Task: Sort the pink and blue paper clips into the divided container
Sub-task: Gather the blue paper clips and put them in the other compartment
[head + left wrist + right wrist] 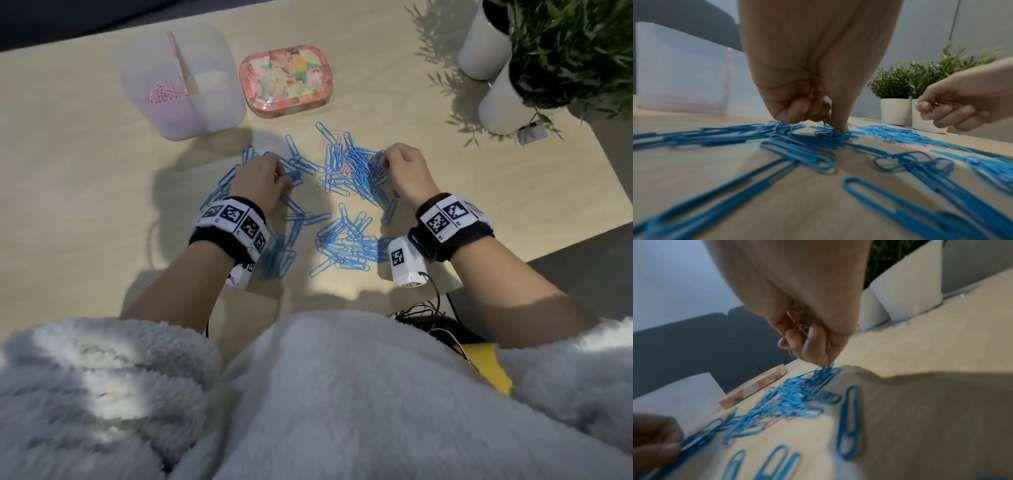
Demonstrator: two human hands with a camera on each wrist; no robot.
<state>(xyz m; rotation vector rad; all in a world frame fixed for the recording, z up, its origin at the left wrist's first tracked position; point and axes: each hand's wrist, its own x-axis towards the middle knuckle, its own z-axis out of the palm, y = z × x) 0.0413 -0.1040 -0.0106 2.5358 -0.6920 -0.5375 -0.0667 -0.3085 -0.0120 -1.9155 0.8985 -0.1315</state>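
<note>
Blue paper clips (346,240) lie scattered over the wooden table, and a few pink ones are mixed into the heap (346,168) in the middle. The translucent divided container (219,106) stands at the back left with pink clips (166,92) in its left compartment. My left hand (281,176) is down on the left group, its fingers curled and pinching a pinkish clip (826,128) against the thumb. My right hand (385,164) holds several pink clips (802,328) in its curled fingers, and its fingertips (824,363) touch the heap's right edge.
A floral pink tin (286,80) sits right of the container. Two white pots with green plants (503,85) stand at the back right. The table's near edge runs just in front of my body, with cables (428,308) hanging there.
</note>
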